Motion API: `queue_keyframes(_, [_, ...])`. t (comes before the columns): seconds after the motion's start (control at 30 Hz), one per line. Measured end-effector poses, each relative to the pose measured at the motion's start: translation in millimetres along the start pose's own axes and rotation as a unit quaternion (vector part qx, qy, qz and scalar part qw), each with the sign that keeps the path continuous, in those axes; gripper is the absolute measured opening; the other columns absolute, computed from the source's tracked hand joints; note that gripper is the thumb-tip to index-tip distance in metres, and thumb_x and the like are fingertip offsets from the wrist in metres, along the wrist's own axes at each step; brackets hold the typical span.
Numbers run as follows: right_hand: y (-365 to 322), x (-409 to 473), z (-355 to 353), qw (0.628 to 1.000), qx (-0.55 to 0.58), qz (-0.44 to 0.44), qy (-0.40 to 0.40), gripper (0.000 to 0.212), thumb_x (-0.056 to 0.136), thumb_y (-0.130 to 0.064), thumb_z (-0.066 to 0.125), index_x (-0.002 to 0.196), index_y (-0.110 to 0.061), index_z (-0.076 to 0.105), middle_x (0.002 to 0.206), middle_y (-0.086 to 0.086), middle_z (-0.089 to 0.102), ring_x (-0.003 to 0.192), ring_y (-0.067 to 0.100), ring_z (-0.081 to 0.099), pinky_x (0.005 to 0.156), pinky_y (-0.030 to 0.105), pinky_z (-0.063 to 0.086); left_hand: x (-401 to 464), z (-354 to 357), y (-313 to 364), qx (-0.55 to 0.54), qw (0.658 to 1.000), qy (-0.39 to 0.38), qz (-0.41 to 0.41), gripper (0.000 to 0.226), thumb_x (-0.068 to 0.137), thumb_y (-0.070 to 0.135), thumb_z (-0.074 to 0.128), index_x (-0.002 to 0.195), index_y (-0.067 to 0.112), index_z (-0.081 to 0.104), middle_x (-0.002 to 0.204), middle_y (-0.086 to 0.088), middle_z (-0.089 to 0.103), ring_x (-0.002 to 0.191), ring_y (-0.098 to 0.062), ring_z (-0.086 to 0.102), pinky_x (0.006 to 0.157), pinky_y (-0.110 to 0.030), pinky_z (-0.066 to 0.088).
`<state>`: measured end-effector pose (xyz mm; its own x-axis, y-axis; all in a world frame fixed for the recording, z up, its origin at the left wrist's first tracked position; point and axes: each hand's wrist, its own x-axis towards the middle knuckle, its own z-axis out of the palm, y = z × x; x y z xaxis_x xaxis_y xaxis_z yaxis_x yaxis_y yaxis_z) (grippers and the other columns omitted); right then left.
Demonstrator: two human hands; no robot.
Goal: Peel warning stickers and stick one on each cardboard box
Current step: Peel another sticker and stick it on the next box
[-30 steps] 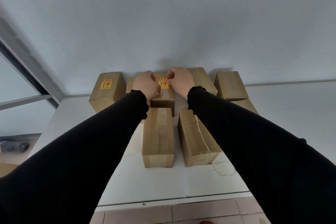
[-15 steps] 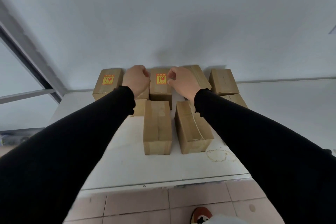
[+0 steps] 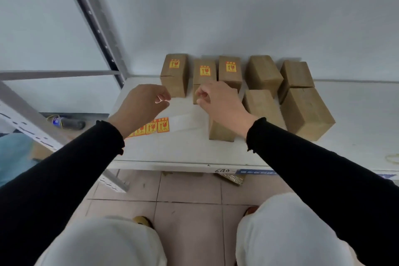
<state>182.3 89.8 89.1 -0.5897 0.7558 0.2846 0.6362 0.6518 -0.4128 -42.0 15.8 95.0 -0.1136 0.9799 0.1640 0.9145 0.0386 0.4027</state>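
Both arms in black sleeves reach forward over the white table point(image 3: 190, 153). Left hand point(image 3: 141, 107) palm down, fingers loosely curled, thumb and forefinger nearly pinched, nothing visibly held. Right hand point(image 3: 218, 101) likewise half-curled and empty. Sticker strip point(image 3: 158, 125) lies flat under and just behind the left wrist. Stickered cardboard boxes point(image 3: 204, 71) stand beyond the fingertips; unstickered boxes point(image 3: 304, 112) right of the right hand.

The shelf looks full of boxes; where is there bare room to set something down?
The shelf is bare right of the rightmost front box, and along the front edge below the sticker strip. It is crowded at the back, where the stickered boxes stand close together.
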Motion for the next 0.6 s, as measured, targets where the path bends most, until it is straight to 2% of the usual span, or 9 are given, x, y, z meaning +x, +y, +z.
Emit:
queue_keyframes(0.1, [-24.5, -4.6, 28.2, 1.000, 0.000, -0.017, -0.025, 0.022, 0.100, -0.025, 0.054, 0.117, -0.019, 0.066, 0.108, -0.003, 0.063, 0.099, 0.014, 0.056, 0.082, 0.025, 0.045, -21.7, 9.6, -19.1, 0.007, 1.000, 0.001, -0.027, 0.009, 0.091, 0.023, 0.067, 0.098, 0.023, 0.072, 0.096, 0.010, 0.068, 0.089, -0.012, 0.061, 0.078, -0.027, 0.045])
queue_keyframes(0.2, [-39.4, -5.4, 60.8, 0.999, 0.006, -0.010, -0.051, 0.022, 0.100, -0.023, 0.054, 0.119, -0.019, 0.066, 0.110, -0.002, 0.062, 0.100, 0.015, 0.056, 0.078, 0.024, 0.040, -33.2, 22.9, -39.5, 0.018, 0.998, -0.003, -0.060, 0.012, 0.092, 0.022, 0.067, 0.102, 0.022, 0.072, 0.102, 0.006, 0.070, 0.090, -0.013, 0.059, 0.078, -0.027, 0.040])
queue_keyframes(0.37, [-46.5, 1.2, 109.8, 0.994, 0.006, 0.037, -0.101, 0.024, 0.099, -0.018, 0.049, 0.117, -0.016, 0.065, 0.108, 0.003, 0.062, 0.097, 0.021, 0.058, 0.076, 0.027, 0.038, -37.8, 47.6, -65.3, 0.021, 0.994, -0.024, -0.104, 0.019, 0.091, 0.017, 0.064, 0.108, 0.017, 0.072, 0.109, -0.001, 0.071, 0.103, -0.023, 0.063, 0.087, -0.036, 0.049])
queue_keyframes(0.5, [-41.0, 11.4, 134.4, 0.989, 0.001, 0.085, -0.122, 0.028, 0.099, -0.015, 0.047, 0.122, -0.014, 0.063, 0.113, 0.005, 0.061, 0.101, 0.023, 0.060, 0.081, 0.029, 0.043, -34.7, 69.5, -78.2, 0.027, 0.992, -0.037, -0.115, 0.027, 0.095, 0.018, 0.060, 0.121, 0.016, 0.068, 0.114, -0.005, 0.067, 0.108, -0.027, 0.060, 0.087, -0.035, 0.046])
queue_keyframes(0.6, [-36.2, 21.8, 147.9, 0.986, -0.004, 0.111, -0.121, 0.030, 0.100, -0.015, 0.048, 0.127, -0.012, 0.060, 0.119, 0.007, 0.061, 0.105, 0.025, 0.059, 0.082, 0.030, 0.041, -28.2, 80.7, -88.2, 0.023, 0.992, -0.037, -0.121, 0.034, 0.095, 0.018, 0.061, 0.128, 0.014, 0.064, 0.118, -0.008, 0.062, 0.110, -0.029, 0.059, 0.088, -0.037, 0.047])
